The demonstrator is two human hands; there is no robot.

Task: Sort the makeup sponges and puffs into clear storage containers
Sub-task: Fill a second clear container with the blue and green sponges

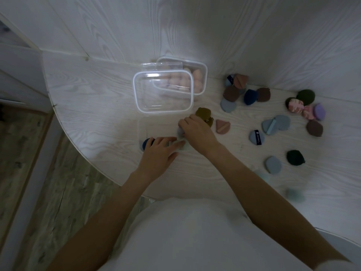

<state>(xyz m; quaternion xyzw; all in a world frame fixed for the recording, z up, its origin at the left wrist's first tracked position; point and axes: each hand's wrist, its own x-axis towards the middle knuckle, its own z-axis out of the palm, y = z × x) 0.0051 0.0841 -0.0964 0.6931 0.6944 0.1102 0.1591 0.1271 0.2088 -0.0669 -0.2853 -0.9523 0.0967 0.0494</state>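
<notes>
A shallow clear container (141,132), hard to make out, lies on the table in front of me. A dark blue puff (145,144) sits in its left end. My left hand (159,152) rests over the container, fingers stretched out onto a pale puff (182,146) at the right end. My right hand (197,132) pinches a pale grey puff (180,132) over the container's right side. An olive puff (203,114) lies just behind that hand. Behind stands a second clear container (204,75) holding peach sponges (196,74), with a clear lid (163,106) leaning on it.
Several loose puffs in blue, brown, green, pink and purple lie scattered on the right of the white table (88,106), such as a pink one (222,126) and a dark green one (295,157). The table's rounded edge runs at the left, with floor below.
</notes>
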